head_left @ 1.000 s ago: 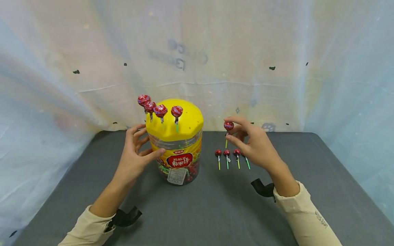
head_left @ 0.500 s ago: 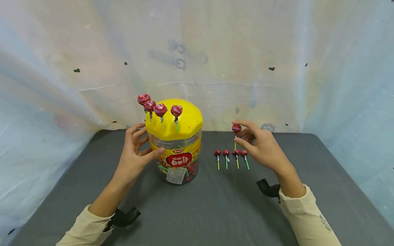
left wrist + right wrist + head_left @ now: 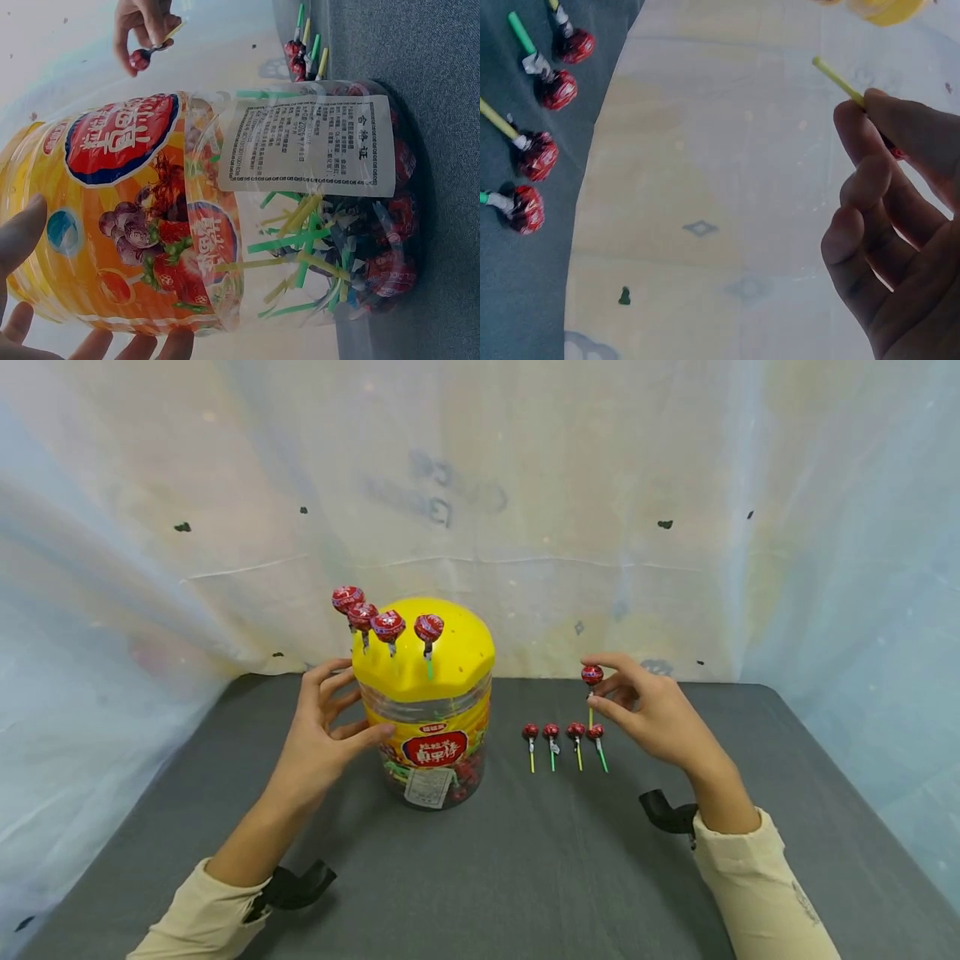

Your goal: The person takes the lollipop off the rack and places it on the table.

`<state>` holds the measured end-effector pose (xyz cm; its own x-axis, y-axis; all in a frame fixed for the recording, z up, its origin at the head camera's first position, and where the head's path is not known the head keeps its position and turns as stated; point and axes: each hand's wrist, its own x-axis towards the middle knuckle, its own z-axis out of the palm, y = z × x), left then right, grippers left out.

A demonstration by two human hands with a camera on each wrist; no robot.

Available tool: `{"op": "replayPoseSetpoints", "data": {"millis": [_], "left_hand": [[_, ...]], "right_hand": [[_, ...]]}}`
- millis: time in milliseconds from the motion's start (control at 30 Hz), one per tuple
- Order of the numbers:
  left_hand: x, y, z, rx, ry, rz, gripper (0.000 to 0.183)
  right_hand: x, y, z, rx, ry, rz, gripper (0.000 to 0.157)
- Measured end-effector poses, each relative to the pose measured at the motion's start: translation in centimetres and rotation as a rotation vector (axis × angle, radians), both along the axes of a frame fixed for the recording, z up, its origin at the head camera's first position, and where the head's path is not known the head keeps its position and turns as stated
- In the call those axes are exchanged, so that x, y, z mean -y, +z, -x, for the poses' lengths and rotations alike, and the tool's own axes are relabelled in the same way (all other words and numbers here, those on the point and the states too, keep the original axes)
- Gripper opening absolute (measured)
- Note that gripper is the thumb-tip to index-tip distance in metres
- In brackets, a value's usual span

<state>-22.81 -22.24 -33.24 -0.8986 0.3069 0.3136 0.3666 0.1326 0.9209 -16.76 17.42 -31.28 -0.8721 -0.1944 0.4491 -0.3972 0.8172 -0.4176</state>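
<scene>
A clear candy jar with a fruit-printed label and a yellow lid stands upright on the table. My left hand holds its left side, thumb in front and fingers behind. Several red-wrapped lollipops stick up from the lid's left and front. To the right, my right hand pinches a lollipop above the table, its candy head up and yellow stick down. In the right wrist view, thumb and index finger grip the stick. Through the jar's wall, the left wrist view shows more lollipops.
Several lollipops lie in a row on the dark grey table, right of the jar, sticks toward me. A pale plastic sheet hangs behind the table and along its sides. Black straps hang at both wrists.
My right hand has moved to the right with the lollipop, uncovering the rightmost lollipop in the row. The left hand and the jar have stayed in place.
</scene>
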Motion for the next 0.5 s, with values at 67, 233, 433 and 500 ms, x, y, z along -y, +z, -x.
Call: {"op": "replayPoseSetpoints", "data": {"millis": [67, 233, 433, 500], "left_hand": [[0.1, 0.0, 0.1, -0.010, 0.003, 0.005, 0.088], [0.3, -0.6, 0.8, -0.018, -0.016, -0.019, 0.089], [0.5, -2.0, 2.6, 0.027, -0.129, -0.098, 0.090], [0.6, -2.1, 2.7, 0.042, -0.161, -0.106, 0.093]], "right_hand": [[-0.3, -0.2, 0.2, 0.019, 0.002, -0.006, 0.050], [-0.8, -0.6, 0.5, 0.053, 0.006, 0.002, 0.051], [-1.0, -0.7, 0.6, 0.103, 0.030, 0.013, 0.050], [-1.0, -0.7, 0.6, 0.109, 0.029, 0.008, 0.050]]}}
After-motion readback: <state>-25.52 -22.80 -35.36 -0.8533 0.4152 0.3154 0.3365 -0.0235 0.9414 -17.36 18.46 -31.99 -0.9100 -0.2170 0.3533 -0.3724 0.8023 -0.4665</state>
